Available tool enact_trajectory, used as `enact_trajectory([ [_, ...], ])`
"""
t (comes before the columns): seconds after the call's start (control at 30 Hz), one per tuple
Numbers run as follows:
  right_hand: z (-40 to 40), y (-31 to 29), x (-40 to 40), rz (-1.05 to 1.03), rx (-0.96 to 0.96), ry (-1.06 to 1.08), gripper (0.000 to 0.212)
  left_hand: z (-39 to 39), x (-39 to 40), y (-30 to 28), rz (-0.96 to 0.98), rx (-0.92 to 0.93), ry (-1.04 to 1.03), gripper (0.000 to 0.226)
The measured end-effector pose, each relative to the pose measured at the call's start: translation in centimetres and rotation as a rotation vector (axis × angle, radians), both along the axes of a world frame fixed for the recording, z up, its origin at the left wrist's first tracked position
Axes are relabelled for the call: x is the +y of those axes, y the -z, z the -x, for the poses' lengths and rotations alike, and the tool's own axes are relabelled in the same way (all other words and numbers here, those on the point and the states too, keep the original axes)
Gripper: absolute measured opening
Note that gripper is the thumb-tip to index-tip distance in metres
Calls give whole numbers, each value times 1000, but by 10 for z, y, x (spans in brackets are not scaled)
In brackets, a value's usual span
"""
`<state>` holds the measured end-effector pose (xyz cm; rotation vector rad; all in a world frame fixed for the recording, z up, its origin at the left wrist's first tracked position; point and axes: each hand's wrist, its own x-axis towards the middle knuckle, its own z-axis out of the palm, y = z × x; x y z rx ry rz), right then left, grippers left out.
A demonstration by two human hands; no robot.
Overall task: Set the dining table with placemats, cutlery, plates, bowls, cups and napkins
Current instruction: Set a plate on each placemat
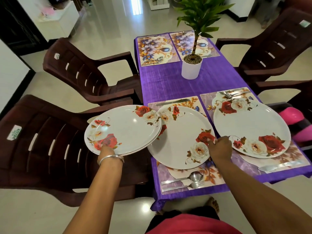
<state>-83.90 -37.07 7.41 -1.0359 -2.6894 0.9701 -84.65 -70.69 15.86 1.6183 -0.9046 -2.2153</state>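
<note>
My left hand [108, 150] grips the near rim of a small stack of white rose-patterned plates [125, 129], held in the air left of the table. My right hand [219, 147] grips the right edge of another rose plate [179, 137] lying on the near left placemat [170, 176]. A third rose plate [251, 127] lies on the near right placemat [287, 157]. A spoon [189, 177] and fork [190, 185] lie on the near edge of the left mat, a knife [172, 102] at its far edge. Two far placemats [155, 48] hold only cutlery.
A potted plant in a white pot [191, 68] stands mid-table on the purple cloth [165, 81]. Dark brown plastic chairs [50, 141] flank both sides. Pink objects [292, 117] lie on the right chair. A knife [280, 166] and more cutlery [233, 93] lie on the right mat.
</note>
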Motion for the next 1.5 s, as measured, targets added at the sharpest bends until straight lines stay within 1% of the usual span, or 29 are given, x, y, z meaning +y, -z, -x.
enact_trajectory([
  [0.07, 0, -3, -2, -63, 59, -54, 39, 5, 8, 2, 29, 19, 33, 14],
  [0.1, 1, -7, -2, -56, 99, -81, 37, 8, 13, 1, 38, 33, 51, 16],
  [0.17, 6, -22, -3, 25, 193, -125, 34, 13, 24, 4, 86, 31, 82, 26],
  [0.23, 11, -46, -2, 194, 268, -144, 33, 15, 44, 1, 120, 54, 124, 35],
  [0.3, 16, -72, 5, 407, 310, -150, 33, 18, 68, -2, 139, 100, 201, 38],
  [0.37, 21, -94, 16, 648, 329, -156, 33, 22, 92, 0, 134, 179, 299, 55],
  [0.4, 22, -102, 24, 776, 338, -154, 38, 26, 105, 5, 123, 204, 342, 65],
  [0.43, 20, -111, 36, 900, 349, -135, 46, 25, 123, 4, 117, 223, 398, 66],
  [0.47, 17, -119, 49, 999, 373, -106, 54, 21, 146, -6, 112, 243, 422, 58],
  [0.5, 13, -125, 64, 1061, 416, -74, 59, 15, 167, -19, 130, 255, 447, 48],
  [0.53, 4, -132, 83, 1093, 467, -42, 56, 7, 193, -30, 122, 269, 466, 44],
  [0.57, -7, -137, 102, 1105, 510, -27, 48, 1, 216, -37, 115, 304, 491, 49],
  [0.63, -35, -148, 147, 1072, 557, -6, 27, -13, 264, -39, 78, 363, 571, 77],
  [0.67, -50, -152, 168, 1052, 580, 16, 21, -17, 283, -35, 80, 391, 607, 83],
  [0.7, -65, -156, 197, 1027, 610, 45, 20, -26, 310, -34, 111, 429, 654, 82],
  [0.8, -111, -168, 282, 979, 725, 131, 18, -53, 393, -44, 106, 469, 744, 71],
  [0.9, -160, -179, 355, 853, 783, 250, 11, -91, 471, -63, 86, 546, 836, 46],
  [0.97, -192, -184, 402, 763, 791, 310, 14, -111, 523, -68, 82, 528, 889, 30],
  [1.0, -204, -186, 420, 728, 793, 330, 15, -118, 543, -74, 68, 525, 909, 29],
  [1.03, -217, -192, 441, 691, 798, 350, 15, -124, 568, -78, 35, 531, 948, 34],
  [1.1, -235, -200, 481, 619, 820, 380, 12, -134, 615, -92, -72, 548, 998, 39],
  [1.2, -245, -205, 536, 516, 855, 424, 15, -140, 678, -105, -173, 590, 1049, 36],
  [1.3, -241, -203, 599, 434, 876, 464, 9, -133, 745, -110, -254, 645, 1151, 29],
  [1.4, -223, -202, 669, 331, 864, 525, 15, -111, 817, -110, -268, 627, 1212, 31],
  [1.5, -194, -207, 742, 304, 867, 563, 15, -69, 896, -105, -232, 582, 1223, 41],
])
